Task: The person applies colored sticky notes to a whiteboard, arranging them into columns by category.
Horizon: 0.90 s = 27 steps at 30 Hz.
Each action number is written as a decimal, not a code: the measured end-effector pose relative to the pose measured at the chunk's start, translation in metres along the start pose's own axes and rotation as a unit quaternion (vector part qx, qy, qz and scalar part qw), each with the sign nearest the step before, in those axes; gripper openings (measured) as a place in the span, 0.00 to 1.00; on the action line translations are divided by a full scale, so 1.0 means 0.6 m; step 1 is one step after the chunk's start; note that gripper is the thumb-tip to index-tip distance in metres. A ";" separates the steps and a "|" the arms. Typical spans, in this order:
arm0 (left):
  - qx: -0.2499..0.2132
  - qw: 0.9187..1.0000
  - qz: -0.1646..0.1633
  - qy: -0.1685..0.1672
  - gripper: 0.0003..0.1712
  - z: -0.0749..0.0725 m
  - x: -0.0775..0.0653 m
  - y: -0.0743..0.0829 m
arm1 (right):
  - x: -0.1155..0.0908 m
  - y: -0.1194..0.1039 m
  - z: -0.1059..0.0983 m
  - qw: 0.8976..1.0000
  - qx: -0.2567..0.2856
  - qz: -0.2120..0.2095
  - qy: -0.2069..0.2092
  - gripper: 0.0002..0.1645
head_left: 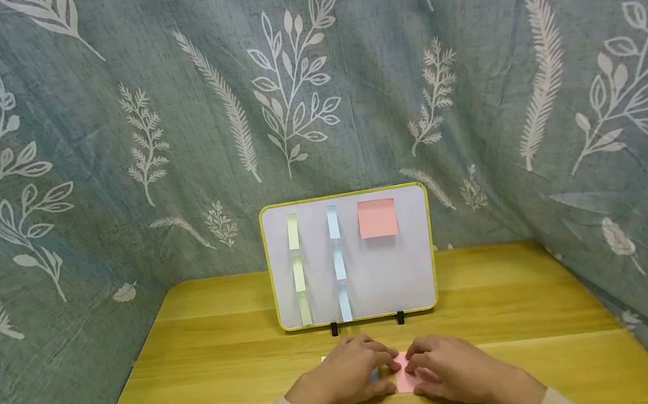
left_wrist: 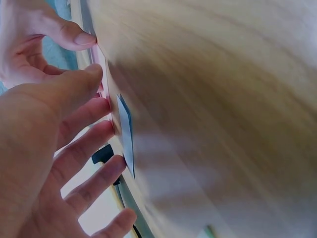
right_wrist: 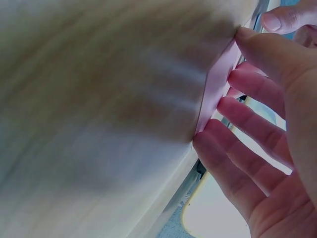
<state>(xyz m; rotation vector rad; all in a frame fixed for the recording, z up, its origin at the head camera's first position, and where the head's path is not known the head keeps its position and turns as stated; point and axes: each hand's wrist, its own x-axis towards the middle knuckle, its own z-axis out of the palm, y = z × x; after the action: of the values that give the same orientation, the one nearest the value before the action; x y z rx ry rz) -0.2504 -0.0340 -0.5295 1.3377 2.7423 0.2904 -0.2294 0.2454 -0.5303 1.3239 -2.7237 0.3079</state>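
A pink sticky note pad (head_left: 405, 381) lies flat on the table between the two hands. My right hand (head_left: 455, 366) holds it from the right, thumb at the near edge and fingertips along the pad (right_wrist: 214, 91). From the left, my left hand (head_left: 353, 370) touches the pad's left edge with spread fingertips. Partly beneath that hand is a blue sticky note pad (left_wrist: 126, 131), beside the ring fingertip in the left wrist view. A pale scrap (head_left: 324, 358) peeks out behind the left hand. Whether a single sheet is lifted cannot be seen.
A yellow-framed whiteboard (head_left: 369, 286) stands behind the hands on black feet (head_left: 400, 318). It bears green strips (head_left: 299, 273), blue strips (head_left: 338, 260) and one pink note (head_left: 377, 218). Patterned cloth (head_left: 306, 92) hangs round the wooden table (head_left: 197, 363).
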 end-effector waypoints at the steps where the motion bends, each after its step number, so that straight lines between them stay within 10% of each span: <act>1: -0.002 1.000 0.000 -0.001 0.20 0.001 -0.001 0.001 | -0.001 -0.002 0.000 1.000 -0.001 0.001 -0.004 0.12; 27: 0.001 1.000 -0.009 0.003 0.19 -0.002 -0.001 -0.003 | 0.003 -0.005 0.005 0.999 -0.039 -0.027 0.003 0.08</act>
<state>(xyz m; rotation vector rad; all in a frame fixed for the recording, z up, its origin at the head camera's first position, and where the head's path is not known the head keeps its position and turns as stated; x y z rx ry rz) -0.2513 -0.0358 -0.5287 1.3147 2.7581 0.2905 -0.2283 0.2415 -0.5324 1.3700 -2.6602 0.1975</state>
